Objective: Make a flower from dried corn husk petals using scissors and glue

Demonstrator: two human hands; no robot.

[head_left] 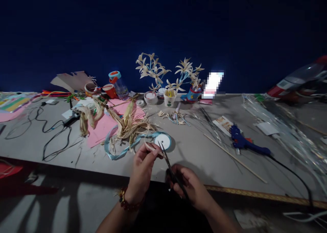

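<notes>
My left hand pinches a thin pale strip of dried husk between thumb and fingers, above the table's front edge. Dark-handled scissors are in my right hand, their blades pointing up and slightly parted beside my left fingertips. Just beyond my left hand lies a white spool of light blue ribbon, whose loose end loops leftward. A heap of dried corn husks rests behind the ribbon, partly on pink paper. Part of the strip is hidden by my fingers.
Pale husk flowers on blue stems stand at the back near a small cup. A blue glue gun lies right, its cord running over the front edge. Clear plastic wrap and a thin stick lie nearby.
</notes>
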